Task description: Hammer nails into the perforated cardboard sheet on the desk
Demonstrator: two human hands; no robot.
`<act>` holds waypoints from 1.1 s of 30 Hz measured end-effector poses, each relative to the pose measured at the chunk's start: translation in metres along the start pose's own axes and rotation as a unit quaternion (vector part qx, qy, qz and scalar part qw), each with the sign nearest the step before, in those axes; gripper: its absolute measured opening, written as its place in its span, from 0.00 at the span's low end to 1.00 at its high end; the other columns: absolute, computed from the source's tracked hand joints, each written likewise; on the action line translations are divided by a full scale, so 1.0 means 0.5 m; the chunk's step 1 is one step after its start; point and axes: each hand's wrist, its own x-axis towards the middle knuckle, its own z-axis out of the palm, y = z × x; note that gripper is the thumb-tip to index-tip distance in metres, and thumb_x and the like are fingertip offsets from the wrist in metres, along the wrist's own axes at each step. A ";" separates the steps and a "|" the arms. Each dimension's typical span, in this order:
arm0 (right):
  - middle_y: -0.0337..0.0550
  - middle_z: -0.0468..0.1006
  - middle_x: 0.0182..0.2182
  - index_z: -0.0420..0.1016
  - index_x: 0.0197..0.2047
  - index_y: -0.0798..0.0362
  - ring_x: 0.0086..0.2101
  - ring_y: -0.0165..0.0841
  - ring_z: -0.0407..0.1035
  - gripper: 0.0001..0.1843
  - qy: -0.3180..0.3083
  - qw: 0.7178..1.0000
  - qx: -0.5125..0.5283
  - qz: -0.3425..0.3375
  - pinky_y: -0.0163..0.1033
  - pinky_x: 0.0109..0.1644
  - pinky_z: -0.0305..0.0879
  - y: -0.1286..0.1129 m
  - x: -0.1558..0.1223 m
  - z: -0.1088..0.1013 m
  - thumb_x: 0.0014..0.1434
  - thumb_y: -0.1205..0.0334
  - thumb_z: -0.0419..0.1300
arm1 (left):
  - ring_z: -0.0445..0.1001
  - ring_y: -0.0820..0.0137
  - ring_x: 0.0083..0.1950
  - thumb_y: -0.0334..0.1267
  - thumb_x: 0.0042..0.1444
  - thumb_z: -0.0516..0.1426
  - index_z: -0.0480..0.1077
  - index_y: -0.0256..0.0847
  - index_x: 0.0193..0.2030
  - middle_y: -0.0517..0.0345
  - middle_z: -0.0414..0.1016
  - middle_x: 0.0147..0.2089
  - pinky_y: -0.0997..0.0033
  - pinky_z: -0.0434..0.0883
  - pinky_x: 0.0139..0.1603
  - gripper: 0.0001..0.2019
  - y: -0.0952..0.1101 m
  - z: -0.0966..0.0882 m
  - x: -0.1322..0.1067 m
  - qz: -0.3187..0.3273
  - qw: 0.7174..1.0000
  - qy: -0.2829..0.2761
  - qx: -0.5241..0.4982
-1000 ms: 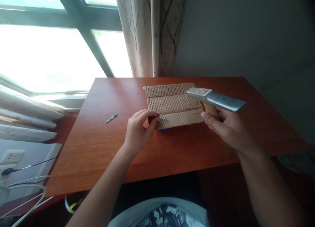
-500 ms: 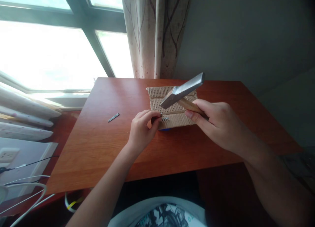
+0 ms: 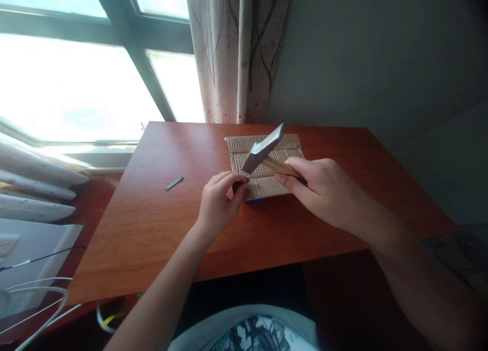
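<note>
Bare forearms [image 3: 168,282] and a white top [image 3: 307,323] with dark graphics [image 3: 251,333] and teal lettering [image 3: 293,337] show.

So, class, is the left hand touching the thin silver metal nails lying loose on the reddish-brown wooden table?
Apart: the head view shows reddish-brown tabletop between the left hand and the thin silver metal nails.

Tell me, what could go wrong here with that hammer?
The hammer, gripped in the right hand, is very close to the fingertips of the left hand, so a stray stroke might pinch them. The small nail heads bunched in the cardboard beside those fingertips could also get knocked askew. And the loose nails on the table might roll if it is jolted.
</note>
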 end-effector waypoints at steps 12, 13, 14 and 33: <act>0.35 0.66 0.22 0.56 0.28 0.49 0.23 0.29 0.59 0.19 -0.002 1.000 0.012 0.007 0.38 0.29 0.48 0.002 -0.005 -0.001 0.69 0.53 0.54 | 0.79 0.66 0.40 0.33 0.61 0.59 0.75 0.42 0.38 0.55 0.81 0.38 0.66 0.75 0.44 0.03 -0.001 0.001 -0.003 0.002 1.000 0.000 0.010; 0.35 0.66 0.21 0.57 0.28 0.49 0.23 0.29 0.59 0.18 -0.013 1.000 0.008 0.010 0.38 0.29 0.48 0.002 -0.005 0.001 0.69 0.53 0.54 | 0.78 0.67 0.39 0.33 0.61 0.59 0.75 0.42 0.38 0.56 0.81 0.38 0.66 0.74 0.43 0.03 -0.001 0.001 -0.003 0.003 1.000 -0.001 0.012; 0.35 0.66 0.22 0.58 0.28 0.49 0.23 0.30 0.59 0.18 -0.024 1.000 0.001 0.013 0.38 0.29 0.48 0.002 -0.005 0.004 0.68 0.53 0.54 | 0.78 0.67 0.38 0.33 0.60 0.59 0.74 0.42 0.38 0.56 0.81 0.37 0.67 0.74 0.42 0.02 -0.002 0.001 -0.004 0.005 1.000 0.000 0.015; 0.36 0.69 0.22 0.59 0.28 0.49 0.23 0.30 0.59 0.18 -0.010 1.000 -0.023 0.005 0.38 0.29 0.48 0.002 0.000 -0.007 0.68 0.53 0.54 | 0.70 0.58 0.59 0.35 0.57 0.61 0.73 0.44 0.44 0.49 0.74 0.54 0.54 0.70 0.61 0.07 -0.024 -0.001 -0.013 0.021 0.999 -0.032 0.009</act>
